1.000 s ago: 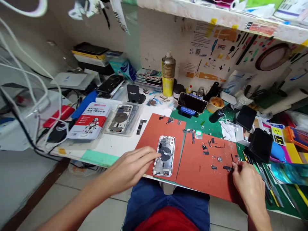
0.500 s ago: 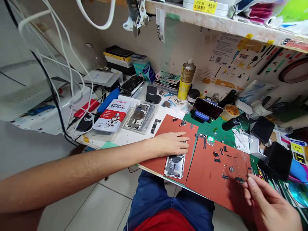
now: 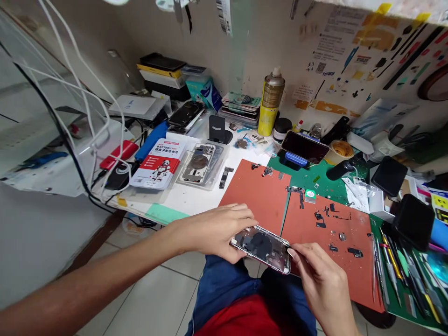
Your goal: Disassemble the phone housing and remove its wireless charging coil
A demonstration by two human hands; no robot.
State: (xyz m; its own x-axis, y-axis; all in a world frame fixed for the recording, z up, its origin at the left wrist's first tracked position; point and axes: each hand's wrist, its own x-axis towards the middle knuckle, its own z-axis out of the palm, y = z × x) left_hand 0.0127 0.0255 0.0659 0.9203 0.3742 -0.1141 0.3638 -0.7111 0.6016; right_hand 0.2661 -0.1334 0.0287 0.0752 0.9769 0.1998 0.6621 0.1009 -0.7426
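Note:
A phone housing [image 3: 262, 247] with its inside facing up is held tilted over the front edge of the red-brown mat [image 3: 259, 186]. My left hand [image 3: 222, 231] grips the left end of the housing, thumb below and fingers along the top edge. At the opposite end, my right hand [image 3: 320, 280] has thumb and forefinger pinched together against the corner; a dark bit shows there, too small to name. Small phone parts, among them a flex cable [image 3: 296, 190] and a dark module [image 3: 355, 252], lie on the mat's right half.
Tweezers and screwdrivers [image 3: 392, 266] lie at the right on the green mat [image 3: 402, 298]. Behind are a propped phone [image 3: 304, 151], a spray can [image 3: 271, 102] and a tape roll [image 3: 341, 151]. Leftward sit another phone housing [image 3: 198, 163], a battery box [image 3: 159, 163] and hanging white cables [image 3: 80, 60].
My left hand has lifted the phone housing off the mat, turned it sideways and brought it nearer. My right hand has moved left from the mat's right edge to the housing's end.

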